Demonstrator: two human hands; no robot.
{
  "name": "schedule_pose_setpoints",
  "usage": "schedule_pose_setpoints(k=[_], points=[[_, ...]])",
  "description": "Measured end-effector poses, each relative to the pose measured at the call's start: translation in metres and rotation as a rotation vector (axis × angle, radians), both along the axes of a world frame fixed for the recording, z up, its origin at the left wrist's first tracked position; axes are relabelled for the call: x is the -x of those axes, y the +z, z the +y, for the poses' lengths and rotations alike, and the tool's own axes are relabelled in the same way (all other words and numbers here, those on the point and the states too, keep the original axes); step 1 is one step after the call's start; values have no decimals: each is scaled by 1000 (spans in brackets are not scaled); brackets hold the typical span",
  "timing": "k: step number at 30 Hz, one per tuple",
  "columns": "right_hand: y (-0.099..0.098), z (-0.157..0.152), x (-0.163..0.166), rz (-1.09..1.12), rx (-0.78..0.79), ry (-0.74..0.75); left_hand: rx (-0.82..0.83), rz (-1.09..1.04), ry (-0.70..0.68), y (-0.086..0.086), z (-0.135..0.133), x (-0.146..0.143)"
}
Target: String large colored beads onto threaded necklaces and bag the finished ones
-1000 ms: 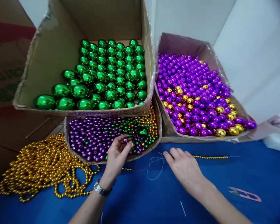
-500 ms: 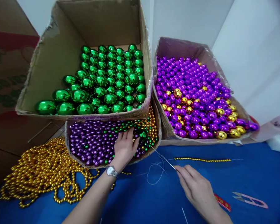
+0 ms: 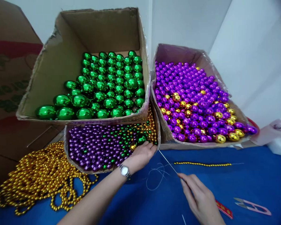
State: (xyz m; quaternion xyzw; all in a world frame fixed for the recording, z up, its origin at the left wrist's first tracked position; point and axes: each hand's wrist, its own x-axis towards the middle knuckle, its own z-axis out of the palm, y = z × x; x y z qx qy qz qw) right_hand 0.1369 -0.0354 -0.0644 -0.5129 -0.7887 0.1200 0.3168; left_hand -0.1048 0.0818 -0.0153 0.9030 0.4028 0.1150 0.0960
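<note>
My left hand [image 3: 142, 154], with a watch on its wrist, rests over the right front of a cardboard box of small beads [image 3: 91, 147]. Its fingers are stretched toward the box's right rim; whether any bead lies under them is hidden. My right hand [image 3: 198, 193] pinches a long thin needle [image 3: 168, 162] above the blue table. The needle slants up left, its far end close to my left fingertips. Purple beads fill most of the box, with green and gold ones at the right. A large green bead [image 3: 141, 138] lies just behind my left hand.
Large green beads [image 3: 100, 86] fill a box above the small beads. Another box [image 3: 164, 125] holds purple and gold beads. Gold bead strands [image 3: 42, 175] are heaped left. On the blue table [image 3: 135, 203] lie a short gold strand [image 3: 202, 164], loose thread [image 3: 156, 179] and pink snips [image 3: 253, 206].
My left hand has shifted right and toward the box's front rim, its fingers turning to point right. My right hand and the needle are nearly still. The whole view has dropped slightly.
</note>
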Motion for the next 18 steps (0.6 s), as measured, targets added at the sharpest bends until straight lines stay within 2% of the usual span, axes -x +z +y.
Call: schedule_pose_setpoints(k=[6, 11, 13, 16, 18], points=[[2, -2, 3, 19, 14, 5, 77, -69, 24, 0, 25, -5], [11, -4, 7, 72, 21, -16, 125, -300, 133, 6, 9, -4], [15, -5, 10, 113, 49, -21, 296, -582, 201, 10, -2, -3], [20, -7, 15, 165, 91, -3, 791, -1222, 318, 15, -19, 1], [22, -8, 19, 184, 109, 24, 995, -1478, 387, 17, -27, 4]])
